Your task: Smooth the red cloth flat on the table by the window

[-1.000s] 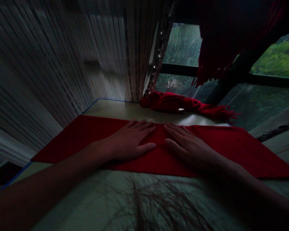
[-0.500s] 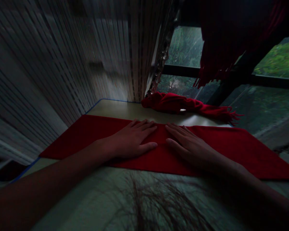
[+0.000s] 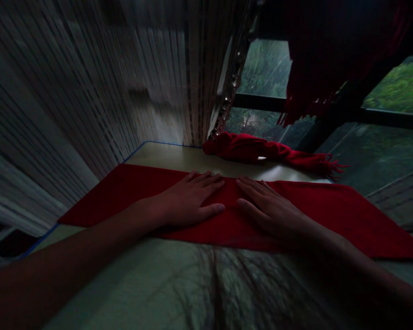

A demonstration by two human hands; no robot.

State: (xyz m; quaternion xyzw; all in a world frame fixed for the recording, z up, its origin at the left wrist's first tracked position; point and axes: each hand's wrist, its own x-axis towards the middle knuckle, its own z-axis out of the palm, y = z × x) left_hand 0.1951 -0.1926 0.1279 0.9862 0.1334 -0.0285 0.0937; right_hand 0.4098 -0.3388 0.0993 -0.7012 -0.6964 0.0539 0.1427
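Observation:
A long red cloth (image 3: 330, 215), flat like a folded scarf, stretches across the pale table (image 3: 131, 270) from left to right. My left hand (image 3: 189, 199) lies open on its middle, palm down, fingers stretched toward the far edge and thumb pointing right. Just to the right, my right hand (image 3: 268, 206) rests flat on the same cloth with its fingers extended and pointing to the far left. A narrow strip of cloth shows between the two thumbs. Neither hand grips anything.
Behind the cloth, a bunched red scarf (image 3: 254, 149) with fringed ends lies along the table's far side. Another dark red fringed cloth (image 3: 316, 78) hangs before the window (image 3: 268, 68). A string curtain (image 3: 151, 82) hangs at the left. Blurred hair strands (image 3: 216, 288) cross the bottom.
Both hands stay in place on the red cloth. Only the hair strands at the bottom have shifted to the right, and the view has moved very slightly.

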